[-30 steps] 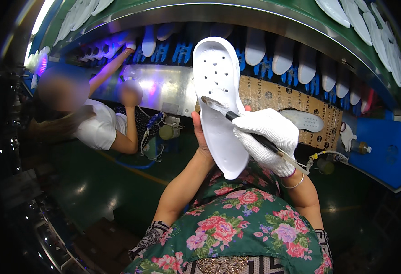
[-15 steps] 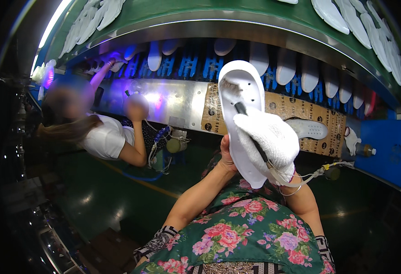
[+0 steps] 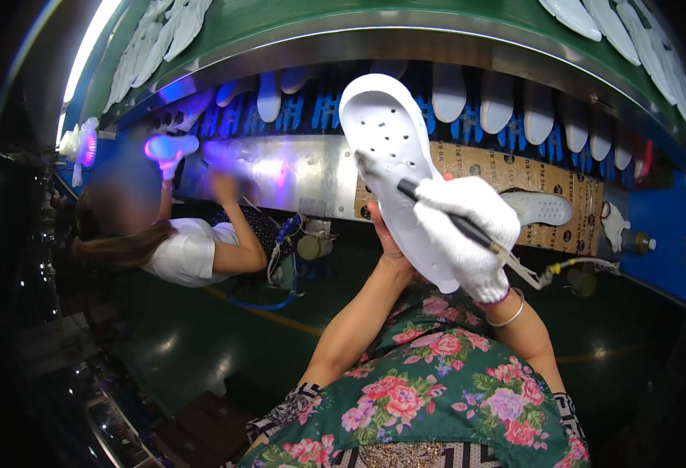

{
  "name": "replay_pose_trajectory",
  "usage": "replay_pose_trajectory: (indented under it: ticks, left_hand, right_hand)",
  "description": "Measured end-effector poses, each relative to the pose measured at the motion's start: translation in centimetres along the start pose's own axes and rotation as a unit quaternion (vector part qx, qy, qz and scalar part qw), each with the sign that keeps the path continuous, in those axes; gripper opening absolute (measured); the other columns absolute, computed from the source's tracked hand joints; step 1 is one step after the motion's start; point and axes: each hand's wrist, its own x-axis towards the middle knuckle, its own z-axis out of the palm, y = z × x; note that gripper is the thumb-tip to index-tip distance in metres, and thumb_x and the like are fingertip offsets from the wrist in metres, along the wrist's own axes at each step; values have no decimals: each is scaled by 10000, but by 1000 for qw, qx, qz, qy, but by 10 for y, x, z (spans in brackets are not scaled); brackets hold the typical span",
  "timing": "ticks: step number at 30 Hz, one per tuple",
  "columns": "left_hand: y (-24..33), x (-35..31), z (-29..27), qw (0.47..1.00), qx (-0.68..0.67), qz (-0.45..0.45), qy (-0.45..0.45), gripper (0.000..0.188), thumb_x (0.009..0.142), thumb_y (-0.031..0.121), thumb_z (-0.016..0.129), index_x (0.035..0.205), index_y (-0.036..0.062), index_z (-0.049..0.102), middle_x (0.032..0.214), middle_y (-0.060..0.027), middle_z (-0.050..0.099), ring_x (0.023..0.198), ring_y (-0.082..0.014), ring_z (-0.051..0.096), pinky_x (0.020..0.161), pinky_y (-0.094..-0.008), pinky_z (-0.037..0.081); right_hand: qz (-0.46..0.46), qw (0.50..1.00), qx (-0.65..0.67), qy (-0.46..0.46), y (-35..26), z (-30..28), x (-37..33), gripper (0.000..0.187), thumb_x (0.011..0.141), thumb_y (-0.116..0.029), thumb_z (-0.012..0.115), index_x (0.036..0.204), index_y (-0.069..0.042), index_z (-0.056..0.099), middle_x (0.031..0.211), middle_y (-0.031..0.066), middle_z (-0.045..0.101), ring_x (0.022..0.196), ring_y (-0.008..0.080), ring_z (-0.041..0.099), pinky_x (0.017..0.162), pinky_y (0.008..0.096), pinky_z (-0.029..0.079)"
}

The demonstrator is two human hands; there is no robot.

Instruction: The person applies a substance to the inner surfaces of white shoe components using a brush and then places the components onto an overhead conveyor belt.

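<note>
Gloved right hand (image 3: pixel 468 234) closed on a dark brush (image 3: pixel 437 210); bare left hand (image 3: pixel 388 234) grips a white clog (image 3: pixel 390 156) from behind.

The clog is held upright, well in front of the conveyor rack (image 3: pixel 515 168), the brush tip touching its perforated upper. It looks like light, slightly flexible foam with a smooth skin; best held by the edges at mid-length. A co-worker (image 3: pixel 179 249) sits left of the clog.

Ahead: the metal conveyor panel (image 3: pixel 296 175) and its row of white soles (image 3: pixel 499 101) close off the front.
Left: a co-worker (image 3: pixel 195 249) blocks that side.
Between: open green floor (image 3: pixel 226 351) lies below the raised white clog (image 3: pixel 398 171).
</note>
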Motion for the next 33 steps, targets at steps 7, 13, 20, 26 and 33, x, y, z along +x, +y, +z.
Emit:
replay_pose_trajectory:
  ticks: [7,13,20,26,33]
  left_hand:
    - [6,16,-6,987,-131,-20,-90,1138,706,848,594,1504,92,298,1394,-174,500,1174,-414,574,994,-583,500]
    - [17,24,-3,993,-83,37,-70,1147,685,880,574,1477,84,339,1361,-172,520,1160,-405,580,966,-577,516]
    - [19,37,-1,984,-114,61,-121,1162,669,886,582,1468,71,359,1401,-124,494,1199,-378,539,927,-606,516]
    - [28,42,-2,972,-138,-14,-191,1256,591,932,587,1478,72,362,1285,-241,560,1064,-484,597,886,-624,516]
    - [31,41,3,978,-153,3,-143,1250,599,938,571,1459,52,371,1250,-257,576,1014,-484,614,869,-611,517]
  right_hand:
    - [-40,994,-58,-86,-2,1,-7,219,765,-31,767,982,-59,755,922,114,734,857,256,716,802,342,556]
    - [38,994,83,-59,18,-5,-13,270,801,-52,738,1070,-80,737,1008,114,721,903,283,704,811,353,548]
    - [43,993,104,-40,17,-7,-13,200,778,-35,761,976,-63,751,896,97,735,796,248,708,751,325,549]
    - [-69,986,24,-149,18,-10,-23,256,763,-54,776,1013,-101,756,888,87,735,795,244,719,735,328,555]
    - [-25,991,29,-131,34,-21,-23,239,756,-58,791,991,-89,757,875,80,732,774,225,708,729,320,558]
